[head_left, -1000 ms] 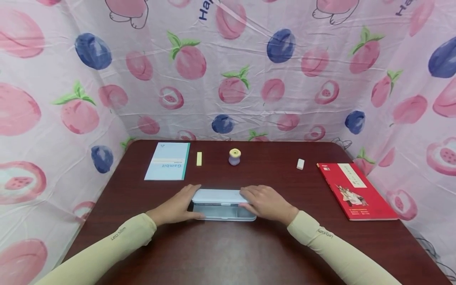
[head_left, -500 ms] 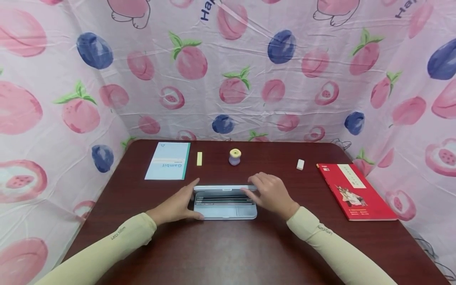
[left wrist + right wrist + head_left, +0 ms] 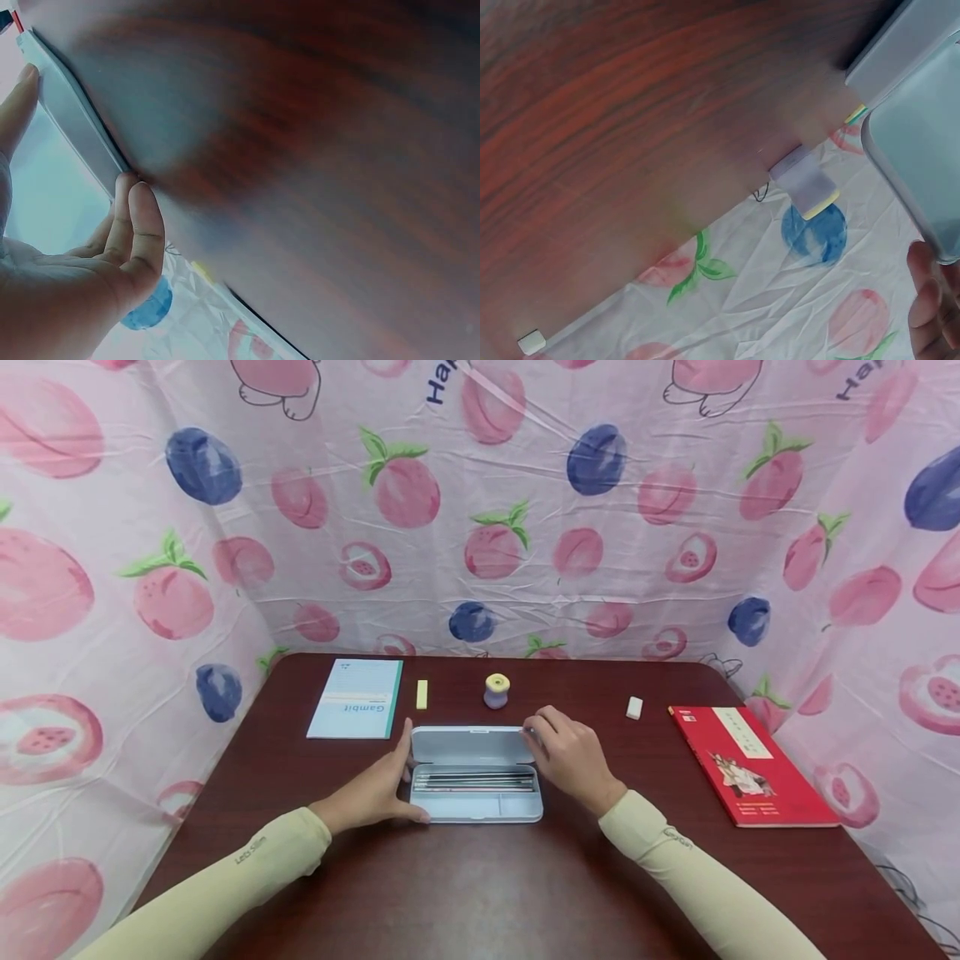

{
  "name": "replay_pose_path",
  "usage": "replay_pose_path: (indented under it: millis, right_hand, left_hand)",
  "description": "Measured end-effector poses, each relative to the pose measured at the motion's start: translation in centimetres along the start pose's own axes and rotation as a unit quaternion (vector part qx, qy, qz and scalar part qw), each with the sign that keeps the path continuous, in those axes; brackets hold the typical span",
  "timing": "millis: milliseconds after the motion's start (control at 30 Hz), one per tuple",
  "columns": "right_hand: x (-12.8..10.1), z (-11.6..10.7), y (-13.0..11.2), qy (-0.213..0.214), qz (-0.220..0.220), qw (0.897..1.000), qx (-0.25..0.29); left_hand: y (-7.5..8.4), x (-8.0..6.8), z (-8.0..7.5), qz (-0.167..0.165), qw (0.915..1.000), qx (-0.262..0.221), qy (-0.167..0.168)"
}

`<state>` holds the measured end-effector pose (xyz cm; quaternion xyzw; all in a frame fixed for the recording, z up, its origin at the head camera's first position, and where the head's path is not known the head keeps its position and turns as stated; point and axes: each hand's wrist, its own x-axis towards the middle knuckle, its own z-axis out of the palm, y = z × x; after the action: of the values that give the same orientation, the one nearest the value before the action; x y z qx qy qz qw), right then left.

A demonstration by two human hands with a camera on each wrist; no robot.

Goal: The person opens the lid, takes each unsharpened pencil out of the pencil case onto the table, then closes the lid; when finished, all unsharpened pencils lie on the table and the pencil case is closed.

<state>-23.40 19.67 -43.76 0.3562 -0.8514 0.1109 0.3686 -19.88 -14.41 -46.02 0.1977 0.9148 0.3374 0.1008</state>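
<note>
A pale blue pencil case (image 3: 457,807) lies on the dark wood table with its lid (image 3: 472,746) tilted up at the back. Several slim pencils (image 3: 474,782) fill its rear compartment. My left hand (image 3: 372,787) holds the case's left end, thumb at the front corner and fingers toward the back. The left wrist view shows the thumb and fingertips against the case's end wall (image 3: 79,124). My right hand (image 3: 573,758) pinches the lid's upper right corner. In the right wrist view its fingers (image 3: 926,311) touch the lid's edge, partly cut off by the frame.
Behind the case stand a light blue notebook (image 3: 356,699), a yellow strip (image 3: 422,694), a purple pencil sharpener-like pot with yellow top (image 3: 496,692) and a white eraser (image 3: 634,707). A red book (image 3: 752,766) lies at the right. A fruit-print curtain surrounds the table.
The lid has swung from nearly closed to raised, uncovering the pencils. My right hand has moved up and back with the lid's corner. The left hand stays at the case's left end.
</note>
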Motion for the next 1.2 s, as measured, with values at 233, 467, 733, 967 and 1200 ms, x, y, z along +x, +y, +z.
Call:
replay_pose_path:
  millis: [233,467,733,967,1200]
  right_hand:
    - [0.1,0.3,0.3,-0.008,0.015,1.000,-0.001]
    - [-0.2,0.6,0.6,-0.030,0.024,0.999,-0.008]
    - [-0.1,1.0,0.4,-0.135,0.050,0.989,-0.044]
    - [0.0,1.6,0.4,-0.204,0.068,0.975,-0.062]
    - [-0.5,1.8,0.3,-0.248,0.082,0.964,-0.043]
  left_hand:
    - [0.0,0.0,0.1,0.001,1.0000,-0.006,0.001]
    - [-0.1,-0.1,0.2,0.000,0.9999,-0.010,0.000]
    - [0.0,-0.1,0.1,0.017,0.9998,0.006,0.001]
    - [-0.2,0.0,0.3,0.006,0.9987,0.048,-0.013]
    - [-0.2,0.1,0.2,-0.002,0.9976,0.068,-0.015]
